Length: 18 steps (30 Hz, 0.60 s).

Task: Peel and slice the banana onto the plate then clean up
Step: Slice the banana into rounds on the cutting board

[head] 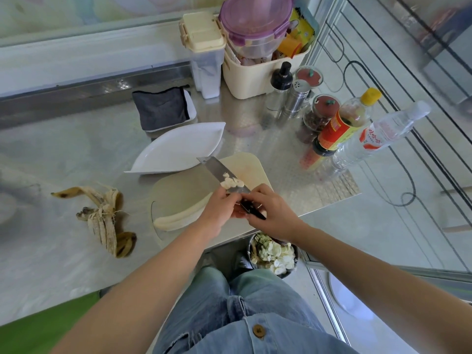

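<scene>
A peeled banana point(178, 218) lies on the pale cutting board point(178, 190) near the counter's front edge. My right hand point(270, 213) grips the black handle of a knife point(217, 169), held flat above the board. Several banana slices point(231, 183) rest on the blade. My left hand point(219, 213) touches the slices and blade with its fingertips, holding them in place. The white leaf-shaped plate point(178, 149) sits just beyond the board and holds nothing. The banana peel point(104, 218) lies on the steel counter to the left.
A grey cloth point(162, 108) lies behind the plate. A cream basket point(255, 70), shakers, jars and bottles point(342, 126) crowd the counter's right back corner. A bin point(273, 254) with food scraps stands on the floor below the counter's edge.
</scene>
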Motion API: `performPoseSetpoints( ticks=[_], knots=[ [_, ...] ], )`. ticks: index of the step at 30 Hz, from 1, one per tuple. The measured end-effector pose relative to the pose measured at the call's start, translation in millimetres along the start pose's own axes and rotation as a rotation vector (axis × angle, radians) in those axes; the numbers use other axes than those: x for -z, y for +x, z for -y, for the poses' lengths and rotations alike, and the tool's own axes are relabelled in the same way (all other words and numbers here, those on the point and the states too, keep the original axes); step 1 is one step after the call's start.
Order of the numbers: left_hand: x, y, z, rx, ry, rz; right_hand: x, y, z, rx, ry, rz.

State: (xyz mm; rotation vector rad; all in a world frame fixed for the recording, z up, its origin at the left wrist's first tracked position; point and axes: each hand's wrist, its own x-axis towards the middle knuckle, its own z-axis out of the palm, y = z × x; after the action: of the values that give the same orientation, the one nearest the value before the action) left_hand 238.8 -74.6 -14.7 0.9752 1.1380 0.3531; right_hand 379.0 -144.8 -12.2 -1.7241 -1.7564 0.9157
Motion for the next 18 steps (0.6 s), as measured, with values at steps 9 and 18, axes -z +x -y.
performPoseSetpoints(
  ticks=[9,18],
  knots=[
    [11,-12,3,0.021,-0.015,-0.028,3,1,-6,-0.005,-0.037,0.155],
    [21,-24,10,0.098,-0.128,-0.108,-17,11,-29,-0.136,-0.164,0.180]
  ],
)
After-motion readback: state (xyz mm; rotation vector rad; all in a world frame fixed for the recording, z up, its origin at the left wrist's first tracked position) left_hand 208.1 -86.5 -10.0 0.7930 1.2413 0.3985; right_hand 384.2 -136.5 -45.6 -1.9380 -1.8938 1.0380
